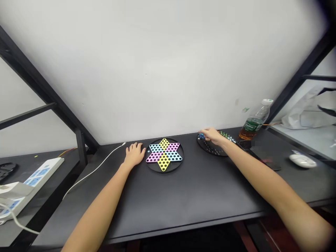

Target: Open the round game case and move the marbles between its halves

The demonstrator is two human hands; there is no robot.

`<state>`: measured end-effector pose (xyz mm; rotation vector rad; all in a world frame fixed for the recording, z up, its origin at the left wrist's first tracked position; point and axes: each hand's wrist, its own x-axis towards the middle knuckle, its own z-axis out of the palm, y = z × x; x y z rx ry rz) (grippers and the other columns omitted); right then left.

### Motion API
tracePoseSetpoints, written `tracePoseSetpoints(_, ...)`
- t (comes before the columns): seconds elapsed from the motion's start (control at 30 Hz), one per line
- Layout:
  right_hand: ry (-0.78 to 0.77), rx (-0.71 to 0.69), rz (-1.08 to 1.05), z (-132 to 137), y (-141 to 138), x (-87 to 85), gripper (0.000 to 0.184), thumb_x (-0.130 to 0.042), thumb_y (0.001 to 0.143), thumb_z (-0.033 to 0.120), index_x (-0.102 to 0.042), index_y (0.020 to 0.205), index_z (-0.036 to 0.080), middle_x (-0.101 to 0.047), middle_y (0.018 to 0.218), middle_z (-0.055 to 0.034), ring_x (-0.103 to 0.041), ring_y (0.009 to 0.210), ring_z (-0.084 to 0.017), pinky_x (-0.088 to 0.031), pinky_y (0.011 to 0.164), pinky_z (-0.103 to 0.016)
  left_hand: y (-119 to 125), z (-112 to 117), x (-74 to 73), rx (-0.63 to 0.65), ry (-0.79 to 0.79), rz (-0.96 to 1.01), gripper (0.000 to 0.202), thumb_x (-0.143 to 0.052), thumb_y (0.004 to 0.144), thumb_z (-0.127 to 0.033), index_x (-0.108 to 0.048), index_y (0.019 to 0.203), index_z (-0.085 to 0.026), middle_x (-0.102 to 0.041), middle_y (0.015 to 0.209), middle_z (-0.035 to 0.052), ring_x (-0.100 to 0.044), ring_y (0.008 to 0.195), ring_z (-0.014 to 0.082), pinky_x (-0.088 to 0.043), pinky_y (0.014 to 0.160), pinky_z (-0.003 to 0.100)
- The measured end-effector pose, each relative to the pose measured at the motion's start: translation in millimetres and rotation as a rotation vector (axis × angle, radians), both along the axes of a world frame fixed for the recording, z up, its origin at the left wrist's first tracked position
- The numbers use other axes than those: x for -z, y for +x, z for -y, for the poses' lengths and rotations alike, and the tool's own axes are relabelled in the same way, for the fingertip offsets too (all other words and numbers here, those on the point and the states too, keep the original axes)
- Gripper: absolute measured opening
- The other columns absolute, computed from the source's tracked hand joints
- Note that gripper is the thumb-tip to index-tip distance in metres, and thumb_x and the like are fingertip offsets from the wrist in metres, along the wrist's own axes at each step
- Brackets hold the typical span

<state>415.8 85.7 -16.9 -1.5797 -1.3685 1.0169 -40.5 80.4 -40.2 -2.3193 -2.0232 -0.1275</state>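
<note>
A round Chinese checkers board (164, 155) with a pink, yellow and light blue star lies on the black desk. My left hand (134, 154) rests flat on the desktop, fingers spread, just left of the board's rim. Farther right is a round black tray (210, 149) holding several small marbles (228, 136), blue, green and pale ones among them. My right hand (212, 135) reaches over the tray's back left part, fingers bent down beside the blue marbles (201, 135). Its fingertips are partly hidden, and whether a marble is between them does not show.
At the back right stands a drink bottle (253, 120). A dark phone-like slab (271, 163) and a white mouse (302, 161) lie to the right. Along the left runs a white cable (91, 172), with a power strip (39, 178) beyond. A white wall rises behind the desk (183, 199).
</note>
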Motion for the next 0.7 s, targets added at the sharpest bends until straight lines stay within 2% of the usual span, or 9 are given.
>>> tracePoseSetpoints(0.07,-0.118,-0.022,-0.286,-1,10,-9.5,0.021,-0.056,0.086,0.032,-0.046,0.07,0.021,-0.038,0.063,0.0017,-0.029,0.049,-0.009,-0.026,0.036,-0.019,0,0,-0.3,0.002,-0.001,0.002,0.057,-0.029,0.101,-0.047,-0.049,0.144,-0.016,-0.044,0.153,0.0182,-0.037,0.143,0.0364,-0.029,0.114,0.059)
tracePoseSetpoints(0.17,-0.248,-0.123,-0.579,0,24,-17.4,0.017,-0.054,0.082,0.029,-0.042,0.072,0.022,-0.04,0.067,-0.0001,-0.025,0.049,-0.009,-0.018,0.032,-0.016,0,1,-0.7,0.002,-0.001,0.005,0.057,-0.029,0.1,-0.047,-0.049,0.143,-0.017,-0.044,0.153,0.0181,-0.037,0.143,0.0361,-0.029,0.115,0.058)
tracePoseSetpoints(0.23,-0.288,-0.111,-0.594,1,28,-15.3,0.016,-0.055,0.079,0.027,-0.042,0.073,0.022,-0.042,0.068,-0.001,-0.026,0.049,-0.009,-0.016,0.032,-0.016,0,1,-0.7,-0.003,0.0,0.001,0.056,-0.029,0.1,-0.048,-0.049,0.144,-0.017,-0.045,0.153,0.0178,-0.037,0.143,0.0357,-0.03,0.115,0.057)
tracePoseSetpoints(0.3,-0.227,-0.004,-0.378,1,25,-8.6,0.017,-0.057,0.08,0.029,-0.044,0.072,0.022,-0.043,0.064,0.0,-0.028,0.048,-0.009,-0.019,0.034,-0.018,0,1,-0.6,-0.004,-0.002,-0.001,0.057,-0.029,0.1,-0.048,-0.049,0.144,-0.018,-0.045,0.153,0.0176,-0.037,0.143,0.0356,-0.03,0.115,0.057)
tracePoseSetpoints(0.37,-0.098,0.1,-0.002,0,19,-0.4,0.02,-0.061,0.08,0.034,-0.05,0.07,0.021,-0.045,0.059,0.0006,-0.037,0.049,-0.011,-0.029,0.04,-0.022,0,0,-0.6,-0.003,-0.005,0.001,0.057,-0.029,0.1,-0.049,-0.049,0.144,-0.018,-0.045,0.153,0.0175,-0.037,0.143,0.0355,-0.029,0.115,0.057)
tracePoseSetpoints(0.43,0.024,0.098,0.39,-1,13,6.6,0.022,-0.067,0.078,0.04,-0.061,0.073,0.02,-0.053,0.057,-0.0002,-0.051,0.055,-0.015,-0.039,0.052,-0.026,0,0,-0.7,-0.001,-0.006,0.003,0.057,-0.029,0.101,-0.048,-0.049,0.144,-0.018,-0.044,0.153,0.0175,-0.037,0.143,0.0352,-0.03,0.115,0.056)
tracePoseSetpoints(0.5,0.091,0.016,0.666,-2,10,11.3,0.024,-0.07,0.075,0.043,-0.07,0.083,0.02,-0.061,0.062,-0.0016,-0.061,0.067,-0.021,-0.045,0.065,-0.029,1,1,-1.0,0.0,-0.004,0.002,0.057,-0.029,0.101,-0.048,-0.049,0.144,-0.017,-0.044,0.153,0.018,-0.037,0.143,0.0352,-0.03,0.115,0.056)
tracePoseSetpoints(0.6,0.136,-0.059,0.845,-4,10,15.4,0.028,-0.071,0.075,0.041,-0.075,0.093,0.02,-0.07,0.075,-0.005,-0.067,0.084,-0.025,-0.047,0.077,-0.031,1,1,-1.5,0.004,-0.005,0.004,0.057,-0.029,0.101,-0.048,-0.049,0.144,-0.017,-0.045,0.152,0.0184,-0.038,0.142,0.0356,-0.029,0.115,0.057)
tracePoseSetpoints(0.7,0.134,-0.065,0.858,-6,10,18.4,0.021,-0.07,0.076,0.038,-0.076,0.085,0.02,-0.071,0.076,-0.0064,-0.067,0.087,-0.027,-0.047,0.079,-0.032,1,1,-1.6,0.002,-0.005,0.001,0.057,-0.03,0.1,-0.048,-0.049,0.144,-0.018,-0.045,0.153,0.018,-0.038,0.142,0.0354,-0.029,0.115,0.057)
